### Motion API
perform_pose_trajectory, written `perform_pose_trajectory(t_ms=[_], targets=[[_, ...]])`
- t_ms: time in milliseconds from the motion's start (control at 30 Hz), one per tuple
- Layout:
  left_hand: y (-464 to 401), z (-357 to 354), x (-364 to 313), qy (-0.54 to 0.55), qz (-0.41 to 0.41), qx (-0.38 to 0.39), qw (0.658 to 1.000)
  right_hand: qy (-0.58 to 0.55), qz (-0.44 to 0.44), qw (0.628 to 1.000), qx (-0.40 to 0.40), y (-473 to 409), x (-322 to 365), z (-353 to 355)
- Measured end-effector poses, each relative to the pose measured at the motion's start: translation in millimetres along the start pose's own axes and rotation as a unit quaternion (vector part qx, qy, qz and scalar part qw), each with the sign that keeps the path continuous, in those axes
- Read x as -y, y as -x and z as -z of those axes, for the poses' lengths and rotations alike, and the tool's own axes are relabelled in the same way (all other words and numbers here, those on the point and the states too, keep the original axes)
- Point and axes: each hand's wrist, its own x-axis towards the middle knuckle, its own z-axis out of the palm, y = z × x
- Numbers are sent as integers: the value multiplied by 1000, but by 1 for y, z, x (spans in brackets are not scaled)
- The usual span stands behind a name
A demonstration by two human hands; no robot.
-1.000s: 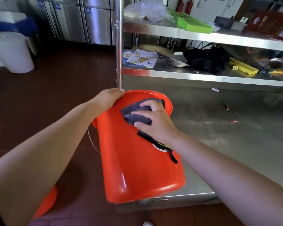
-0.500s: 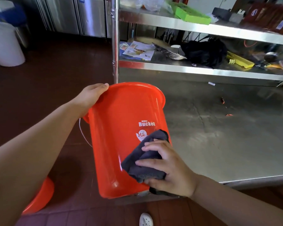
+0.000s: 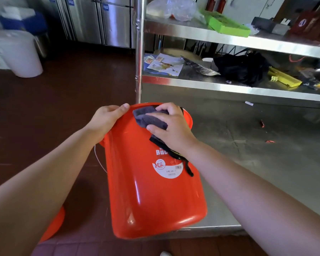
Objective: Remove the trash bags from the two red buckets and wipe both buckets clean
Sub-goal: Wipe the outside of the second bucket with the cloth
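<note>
Bucket (image 3: 151, 196): red plastic, tipped on its side at the near left corner of the steel table (image 3: 257, 154), base toward the camera and overhanging the table edge, mouth pointing away toward the rack post (image 3: 138, 52); white round label with "M.S" and part of the white word "BUC" face up on its wall; thin wire handle (image 3: 98, 159) hangs at its left side.

Left hand (image 3: 107, 121): fingers curled over the bucket's far left rim, thumb lying along the rim's outer edge; gripping the rim.

Right hand (image 3: 172, 128): fingers bent over a cloth (image 3: 148, 119), pressing it against the bucket's upper wall just below the rim; thumb at the near side of the cloth.

Cloth: dark grey, bunched under the right palm; a black strap (image 3: 185, 163) trails from under the wrist across the label.

Second bucket (image 3: 54, 226): red, only a curved part seen at lower left on the floor, behind the left forearm; whether it holds a bag cannot be told.

Floor (image 3: 54, 100): dark red-brown tiles.

Rack, middle shelf (image 3: 229, 87): printed papers (image 3: 164, 63), black bag (image 3: 242, 69), yellow item (image 3: 283, 78).

Rack, top shelf: clear plastic bag (image 3: 174, 8), green box (image 3: 227, 24).

Far left: white bin (image 3: 20, 54); steel cabinets (image 3: 100, 21) behind it.

Table surface: two small red scraps (image 3: 262, 123) well right of the bucket.
</note>
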Motion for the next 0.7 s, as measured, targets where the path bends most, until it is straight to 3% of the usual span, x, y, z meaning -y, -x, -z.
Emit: perform_pose_trajectory(t_ms=[233, 467, 600, 700], targets=[[7, 9, 10, 8, -12, -46, 999, -11, 39, 997, 68, 73, 20, 7], [22, 26, 24, 15, -35, -63, 997, -8, 143, 984, 107, 152, 33, 8], [13, 16, -8, -103, -117, -75, 985, -6, 154, 982, 112, 158, 36, 8], [8, -10, -30, -250, -75, -54, 964, 14, 164, 979, 124, 155, 39, 6]])
